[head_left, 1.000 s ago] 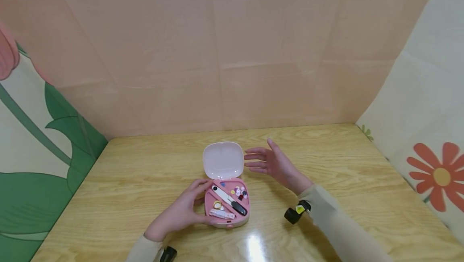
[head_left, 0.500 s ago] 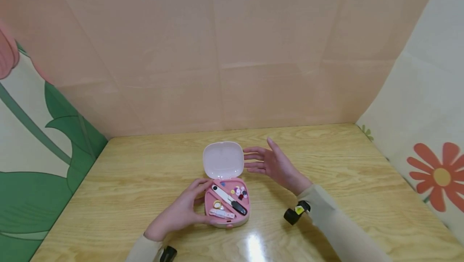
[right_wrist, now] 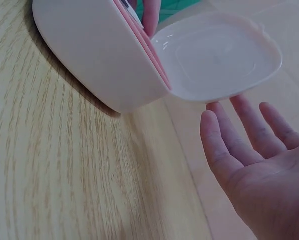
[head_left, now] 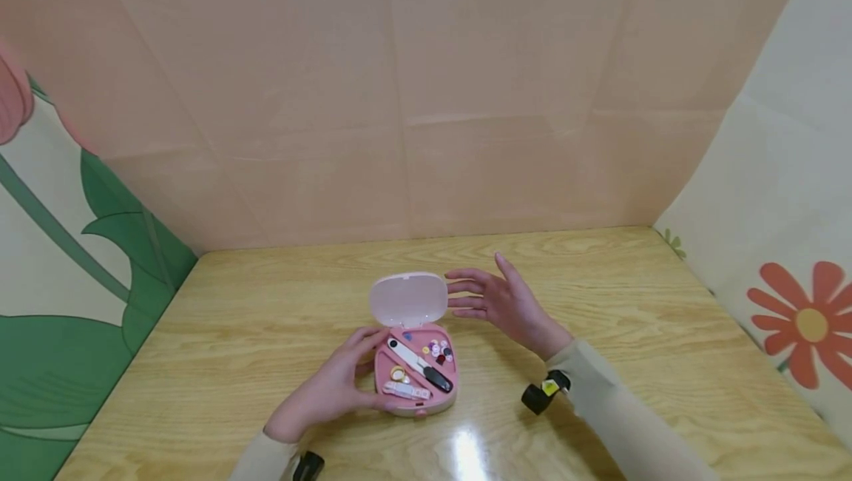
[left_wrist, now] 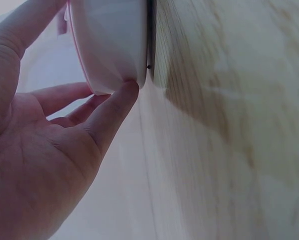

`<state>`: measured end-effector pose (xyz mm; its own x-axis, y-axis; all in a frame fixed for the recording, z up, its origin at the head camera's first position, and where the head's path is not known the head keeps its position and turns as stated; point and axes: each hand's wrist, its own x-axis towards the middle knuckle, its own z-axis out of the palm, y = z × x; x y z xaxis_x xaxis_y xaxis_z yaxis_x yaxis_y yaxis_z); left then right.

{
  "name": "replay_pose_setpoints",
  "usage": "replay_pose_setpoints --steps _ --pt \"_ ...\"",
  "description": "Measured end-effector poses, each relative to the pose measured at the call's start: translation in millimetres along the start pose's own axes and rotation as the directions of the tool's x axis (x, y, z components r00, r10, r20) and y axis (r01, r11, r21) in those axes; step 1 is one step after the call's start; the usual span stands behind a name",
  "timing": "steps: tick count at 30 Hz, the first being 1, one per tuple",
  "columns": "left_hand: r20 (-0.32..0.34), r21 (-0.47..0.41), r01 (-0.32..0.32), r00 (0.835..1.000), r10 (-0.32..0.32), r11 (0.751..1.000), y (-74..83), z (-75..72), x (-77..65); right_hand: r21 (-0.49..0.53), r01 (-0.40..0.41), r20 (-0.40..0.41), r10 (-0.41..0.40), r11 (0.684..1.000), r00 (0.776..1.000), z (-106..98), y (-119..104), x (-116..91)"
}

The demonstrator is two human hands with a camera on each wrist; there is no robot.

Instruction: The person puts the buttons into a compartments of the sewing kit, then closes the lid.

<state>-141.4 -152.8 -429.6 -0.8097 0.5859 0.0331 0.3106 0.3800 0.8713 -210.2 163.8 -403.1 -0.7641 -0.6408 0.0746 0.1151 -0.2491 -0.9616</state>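
A small pink-and-white sewing box (head_left: 416, 370) stands on the table with its lid (head_left: 409, 300) raised. In its pink tray lie a long white tool with a black end (head_left: 419, 365), several small buttons (head_left: 439, 351), a gold ring-shaped piece (head_left: 398, 374) and a white-and-pink strip (head_left: 407, 391). My left hand (head_left: 333, 391) grips the box's left side, thumb at the front and fingers toward the back; the left wrist view shows fingertips on the white wall (left_wrist: 112, 45). At the lid's right edge my right hand (head_left: 509, 309) has its fingers extended, fingertips behind the lid (right_wrist: 219, 57) in the right wrist view.
The wood-grain table (head_left: 266, 311) reaches back to a pinkish cloth backdrop (head_left: 399, 118). Printed panels, one with a red flower (head_left: 808, 324), flank the table. Each wrist wears a black camera (head_left: 538, 397).
The lid has tipped forward toward the tray and looks shorter from the head view. My right hand has stayed at its edge, shifting only slightly. The left hand holds its place on the box.
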Motion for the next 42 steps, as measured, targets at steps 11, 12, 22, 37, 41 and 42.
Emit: replay_pose_setpoints --steps 11,12,22,37,41,42 --pt "-0.012 -0.030 -0.019 1.000 0.019 0.999 2.5 2.2 0.5 -0.009 0.013 0.031 -0.012 1.000 0.999 0 1 -1" --pt "-0.013 -0.037 -0.014 1.000 0.013 0.999 3.0 2.3 0.2 -0.010 0.012 0.039 -0.012 1.000 0.999 1 2 -2" --pt "-0.023 -0.055 0.043 0.999 -0.044 0.998 3.6 2.1 -1.1 -0.025 0.017 0.099 -0.014 1.000 0.995 3 3 -4" --pt "-0.024 -0.054 0.077 0.997 -0.079 0.996 1.5 4.3 -2.4 -0.103 0.026 0.123 -0.013 0.994 0.992 1 10 -11" --pt "-0.023 -0.073 0.052 0.998 -0.054 0.996 -0.1 4.2 -2.3 -0.120 0.040 0.148 -0.021 0.992 0.989 3 11 -12" --pt "-0.023 -0.077 0.050 0.998 -0.052 0.996 -0.1 4.0 -2.4 -0.124 0.043 0.153 -0.024 0.991 0.988 3 12 -12"
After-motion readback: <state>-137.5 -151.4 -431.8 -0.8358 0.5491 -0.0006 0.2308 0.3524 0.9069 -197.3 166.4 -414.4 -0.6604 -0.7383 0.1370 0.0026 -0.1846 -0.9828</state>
